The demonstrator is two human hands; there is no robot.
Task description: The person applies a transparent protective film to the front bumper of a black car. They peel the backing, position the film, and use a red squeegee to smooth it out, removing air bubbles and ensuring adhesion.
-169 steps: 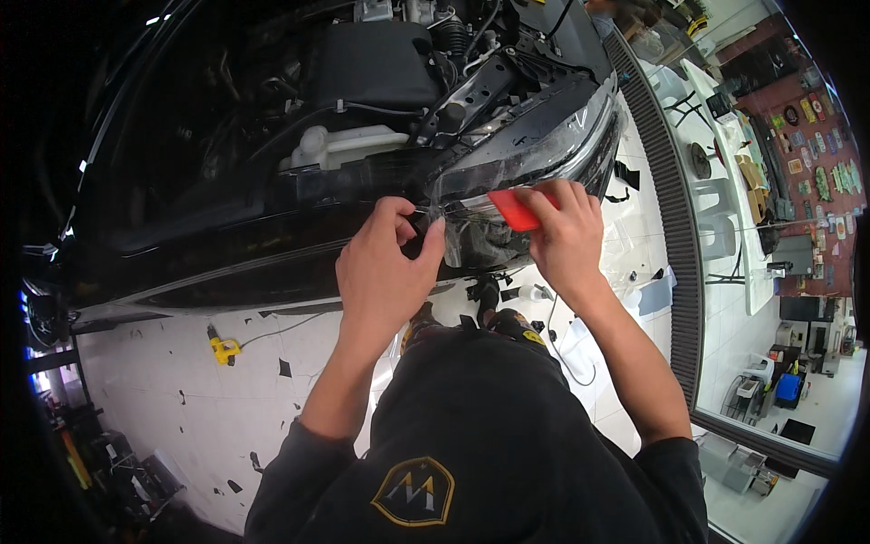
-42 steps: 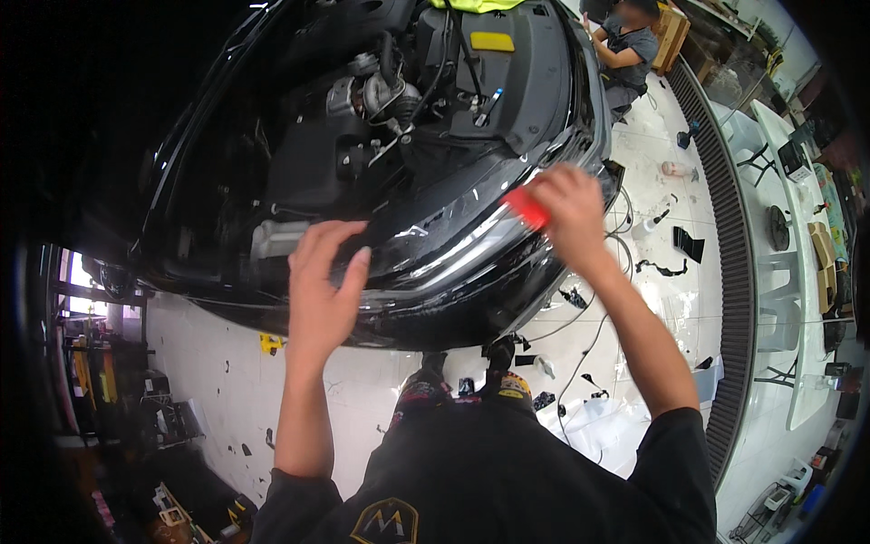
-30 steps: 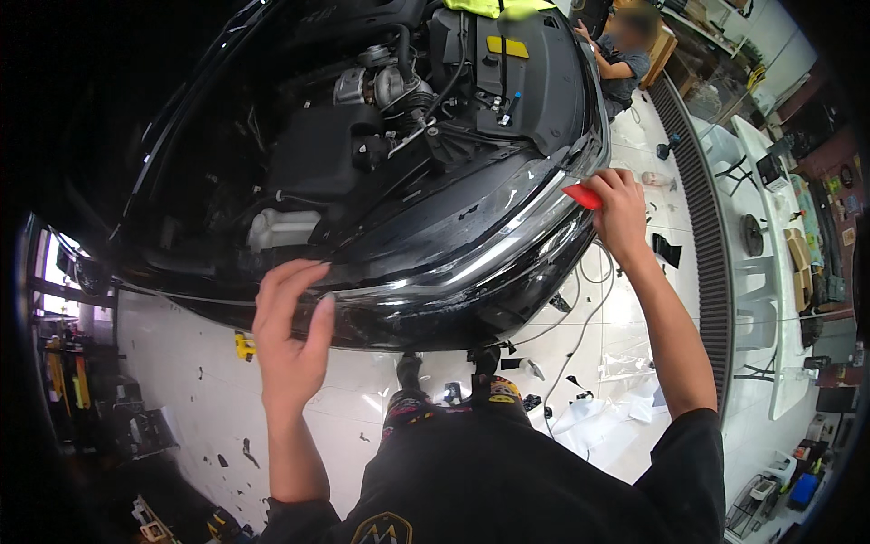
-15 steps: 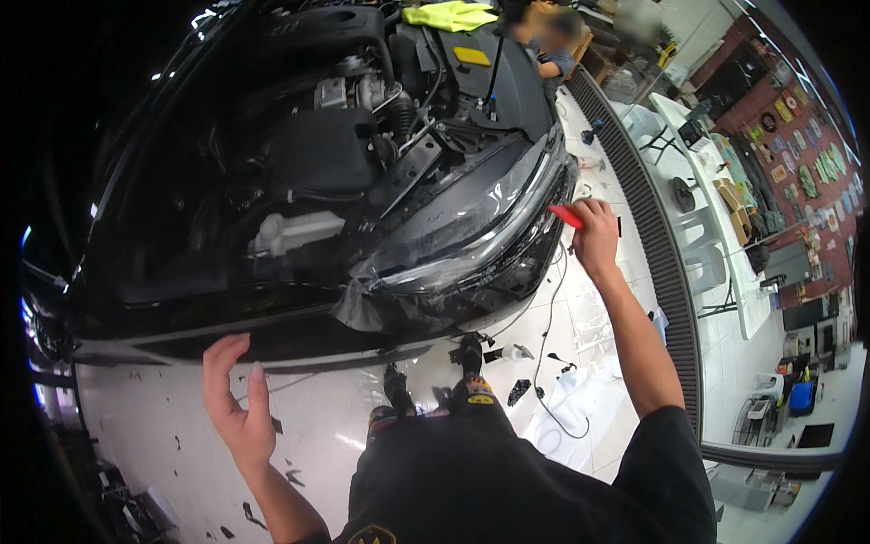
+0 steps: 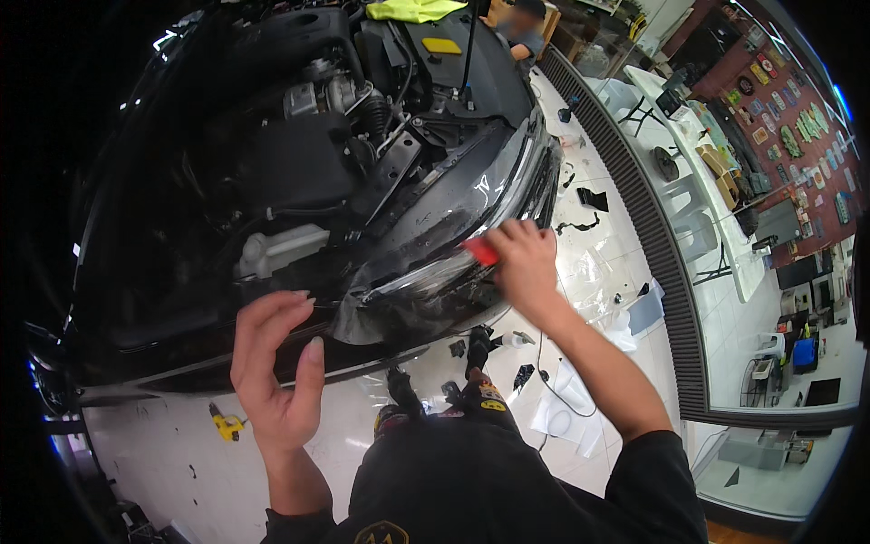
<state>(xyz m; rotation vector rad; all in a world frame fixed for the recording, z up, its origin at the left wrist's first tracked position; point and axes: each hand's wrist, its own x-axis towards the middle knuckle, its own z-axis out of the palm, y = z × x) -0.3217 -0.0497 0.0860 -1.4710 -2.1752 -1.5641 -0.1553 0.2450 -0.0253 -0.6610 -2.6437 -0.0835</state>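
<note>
My right hand (image 5: pixel 527 272) is closed on a small flat red squeegee (image 5: pixel 481 251), its edge at the headlight (image 5: pixel 535 172) of a black car. Clear film (image 5: pixel 358 313) covers the headlight, and its loose, wrinkled end hangs by the front bumper. My left hand (image 5: pixel 283 372) is raised in front of the bumper, fingers curved and apart from the thumb, holding nothing. Whether the squeegee presses on the film is hard to tell, as the hand is slightly blurred.
The engine bay (image 5: pixel 299 163) is exposed. A yellow-green cloth (image 5: pixel 417 9) and a yellow card (image 5: pixel 441 45) lie on the fender. Another person (image 5: pixel 521 32) is beyond the car. On the floor are a yellow drill (image 5: pixel 227 422), a cable (image 5: pixel 544 363), a bottle (image 5: pixel 517 339) and black scraps (image 5: pixel 593 199).
My right hand has moved left and down with the squeegee, from the headlight's outer side toward its front. My left hand has come up and right, nearer the loose film.
</note>
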